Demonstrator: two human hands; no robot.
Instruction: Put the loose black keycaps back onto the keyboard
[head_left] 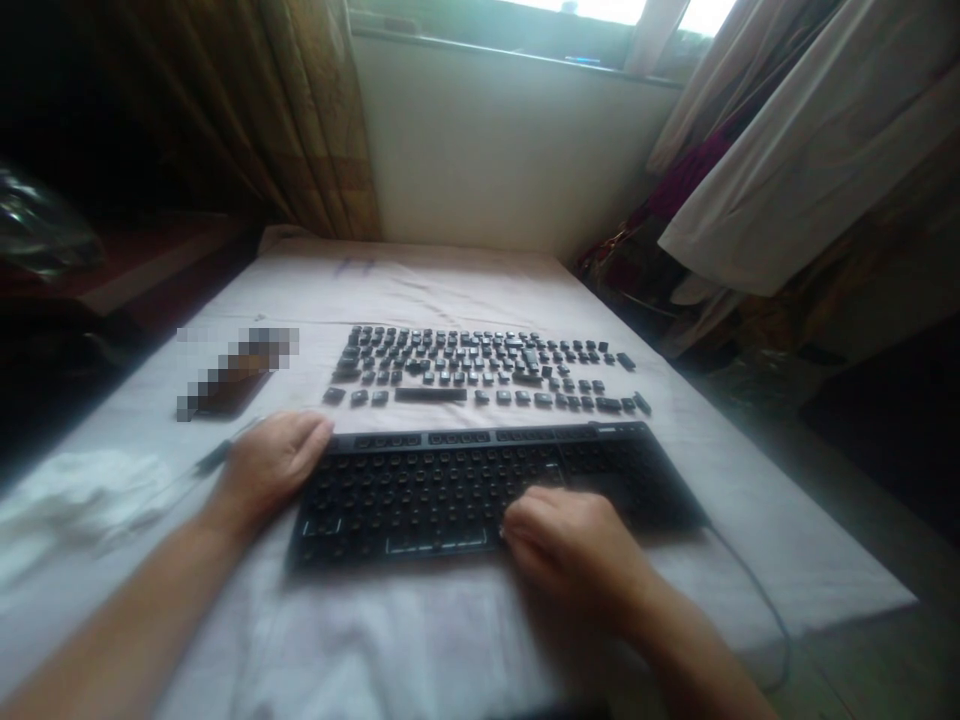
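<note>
Left hand at left edge of keyboard, right hand curled at front; cannot tell either's grasp. Loose keys beyond.

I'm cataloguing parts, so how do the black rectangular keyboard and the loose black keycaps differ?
The black rectangular keyboard is one large piece; the loose black keycaps are many small ones. The keyboard lies in front; the keycaps are spread in rows beyond it. Both are black.

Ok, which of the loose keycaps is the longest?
The spacebar keycap, in the row of loose keycaps nearest the keyboard. It is one long, narrow bar, far wider than any of the others.
</note>
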